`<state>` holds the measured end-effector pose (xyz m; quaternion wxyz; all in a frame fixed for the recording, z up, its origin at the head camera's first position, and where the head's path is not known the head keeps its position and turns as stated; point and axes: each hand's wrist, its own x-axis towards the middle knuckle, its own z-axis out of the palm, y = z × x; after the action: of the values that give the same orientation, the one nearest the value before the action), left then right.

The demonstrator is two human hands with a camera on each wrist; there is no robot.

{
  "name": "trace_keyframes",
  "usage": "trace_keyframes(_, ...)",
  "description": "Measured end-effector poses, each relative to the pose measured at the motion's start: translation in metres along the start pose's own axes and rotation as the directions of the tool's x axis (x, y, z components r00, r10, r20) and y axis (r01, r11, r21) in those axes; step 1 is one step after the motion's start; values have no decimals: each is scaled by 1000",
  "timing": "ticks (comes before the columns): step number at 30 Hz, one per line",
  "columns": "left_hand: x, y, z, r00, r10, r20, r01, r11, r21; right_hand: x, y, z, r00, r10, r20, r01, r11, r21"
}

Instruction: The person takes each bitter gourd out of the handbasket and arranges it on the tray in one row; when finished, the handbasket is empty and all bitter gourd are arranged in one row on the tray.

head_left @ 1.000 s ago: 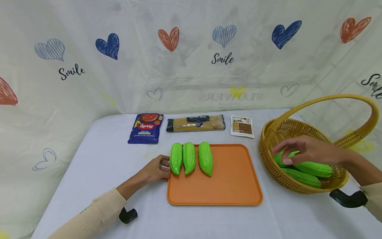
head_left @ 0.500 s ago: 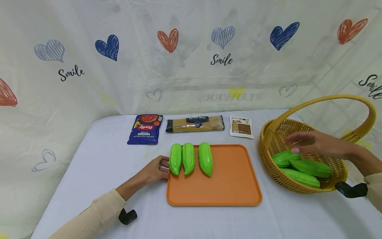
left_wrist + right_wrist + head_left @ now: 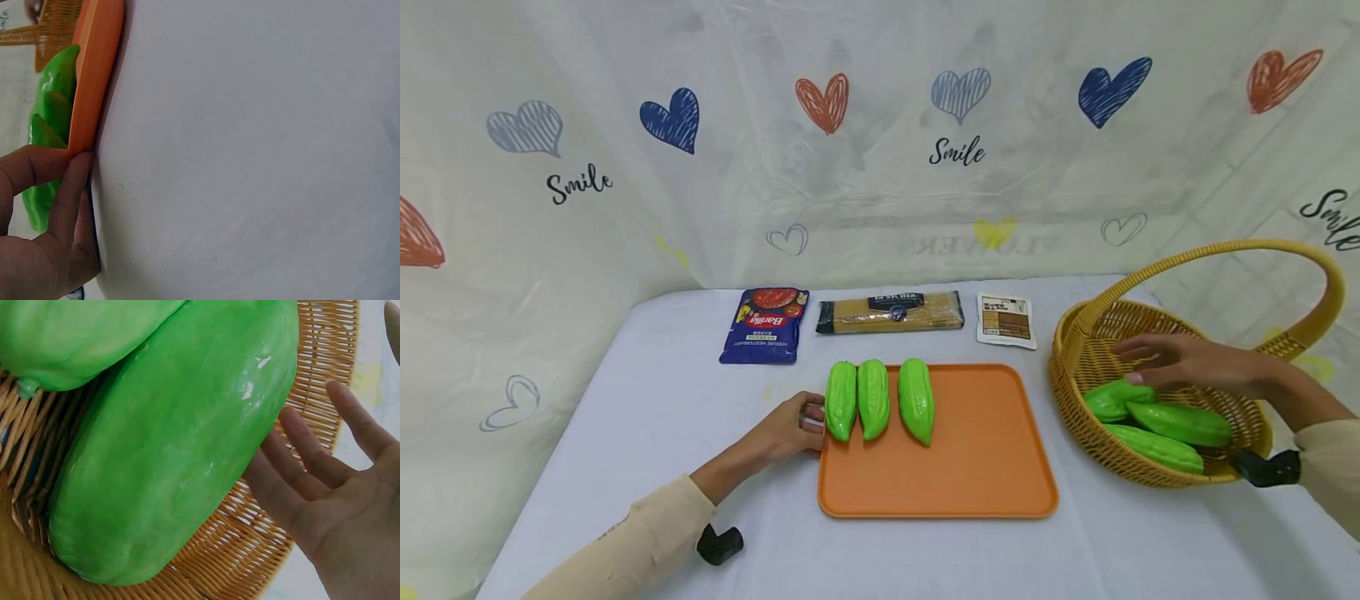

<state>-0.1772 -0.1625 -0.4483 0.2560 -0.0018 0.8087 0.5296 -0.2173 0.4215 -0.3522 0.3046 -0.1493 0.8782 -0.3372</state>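
Note:
Along the left of an orange tray (image 3: 940,479) lie three green bitter melons (image 3: 873,400), side by side. My left hand (image 3: 786,427) grips the tray's left edge; the left wrist view shows thumb and finger pinching its rim (image 3: 94,81). On the right, my right hand (image 3: 1198,364) hangs over a wicker basket (image 3: 1075,421), palm down and holding nothing. Three more bitter melons (image 3: 1180,422) rest in the basket. The right wrist view has the spread fingers (image 3: 306,444) beside one large bitter melon (image 3: 181,444); whether they touch it I cannot tell.
Behind the tray lie a blue Barilla pouch (image 3: 765,325), a pack of spaghetti (image 3: 891,312) and a small white-and-brown packet (image 3: 1006,320). The basket's tall handle (image 3: 1247,244) arches above it. A curtain printed with hearts (image 3: 880,167) backs the white table (image 3: 700,400).
My right hand has shifted right and slightly back over the basket, so its bitter melons show more. The left hand stays at the tray's edge.

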Motion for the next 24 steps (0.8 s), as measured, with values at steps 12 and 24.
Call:
trace_keyframes(12, -1, 1, 0, 1000, 8, -1, -8, 1000, 11, 6, 10, -2, 994, 28, 103, -32, 999, 38)
trace_keyframes(24, 0, 1, 1, 1000, 0, -11, 0, 1000, 1, 17, 12, -1, 997, 21, 77, -27, 997, 67)
